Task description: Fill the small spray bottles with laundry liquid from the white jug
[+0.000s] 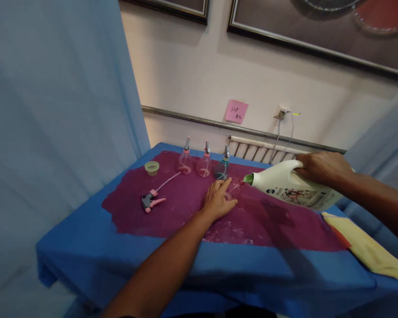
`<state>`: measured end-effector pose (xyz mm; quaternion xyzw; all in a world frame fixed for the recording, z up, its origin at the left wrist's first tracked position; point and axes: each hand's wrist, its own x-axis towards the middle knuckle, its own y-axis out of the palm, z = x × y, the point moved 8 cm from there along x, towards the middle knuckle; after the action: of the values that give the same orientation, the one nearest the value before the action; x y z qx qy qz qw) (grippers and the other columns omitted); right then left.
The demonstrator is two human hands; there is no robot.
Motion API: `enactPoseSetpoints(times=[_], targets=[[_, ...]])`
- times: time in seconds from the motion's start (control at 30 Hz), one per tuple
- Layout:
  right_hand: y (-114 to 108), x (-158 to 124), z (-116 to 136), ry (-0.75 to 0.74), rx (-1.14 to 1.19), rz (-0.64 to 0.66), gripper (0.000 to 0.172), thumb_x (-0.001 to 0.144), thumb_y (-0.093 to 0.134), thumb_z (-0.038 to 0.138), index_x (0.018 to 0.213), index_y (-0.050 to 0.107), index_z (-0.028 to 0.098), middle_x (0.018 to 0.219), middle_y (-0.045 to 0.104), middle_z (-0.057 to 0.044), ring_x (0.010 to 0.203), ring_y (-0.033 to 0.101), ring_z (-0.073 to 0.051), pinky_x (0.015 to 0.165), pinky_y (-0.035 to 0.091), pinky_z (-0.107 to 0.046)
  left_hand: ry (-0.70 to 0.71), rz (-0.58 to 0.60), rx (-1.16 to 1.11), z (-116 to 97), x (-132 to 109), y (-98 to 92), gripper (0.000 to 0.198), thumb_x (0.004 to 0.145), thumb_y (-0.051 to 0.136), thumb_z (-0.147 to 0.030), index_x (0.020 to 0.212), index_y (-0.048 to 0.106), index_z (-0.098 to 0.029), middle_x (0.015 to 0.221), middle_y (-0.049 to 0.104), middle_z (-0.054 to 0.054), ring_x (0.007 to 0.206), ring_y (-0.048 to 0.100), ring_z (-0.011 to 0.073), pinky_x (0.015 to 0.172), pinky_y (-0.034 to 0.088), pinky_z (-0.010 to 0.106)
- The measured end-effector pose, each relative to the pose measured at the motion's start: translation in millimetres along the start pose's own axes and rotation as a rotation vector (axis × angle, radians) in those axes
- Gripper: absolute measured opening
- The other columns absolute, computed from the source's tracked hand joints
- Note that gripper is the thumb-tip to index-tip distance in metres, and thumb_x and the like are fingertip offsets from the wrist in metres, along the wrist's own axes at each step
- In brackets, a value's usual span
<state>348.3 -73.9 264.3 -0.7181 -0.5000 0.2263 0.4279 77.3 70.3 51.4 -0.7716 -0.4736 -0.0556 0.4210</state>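
Observation:
My right hand grips the handle of a cream detergent jug with a printed label. The jug is tipped to the left, and its green mouth is close to the top of a clear spray bottle without its head. Around that bottle, my left hand is closed, hiding part of it. Whether liquid is flowing between the two is hard to make out. To the left lies a loose pink and grey spray head, its thin tube pointing toward the back.
Behind my left hand stand two pink-collared spray bottles and a teal spray bottle. A small translucent cup is at the back left. A purple mat covers part of the blue tablecloth. Yellow cloth lies at right.

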Motion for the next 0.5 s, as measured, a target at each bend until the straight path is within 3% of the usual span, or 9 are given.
enactPoseSetpoints(times=[0.5], targets=[[-3.5,1.2,1.0,-0.015,-0.021,-0.008,0.034,0.109,0.048,0.049,0.115,0.073,0.026,0.117,0.086,-0.016,0.109,0.083,-0.043,0.072,0.047,-0.041,0.003,-0.011,-0.003,-0.4,-0.3,0.5,0.098,0.082,0.096,-0.031,0.171,0.056,-0.03,0.151,0.064,0.01,0.14,0.064,0.0335,0.128,0.051,0.049]])
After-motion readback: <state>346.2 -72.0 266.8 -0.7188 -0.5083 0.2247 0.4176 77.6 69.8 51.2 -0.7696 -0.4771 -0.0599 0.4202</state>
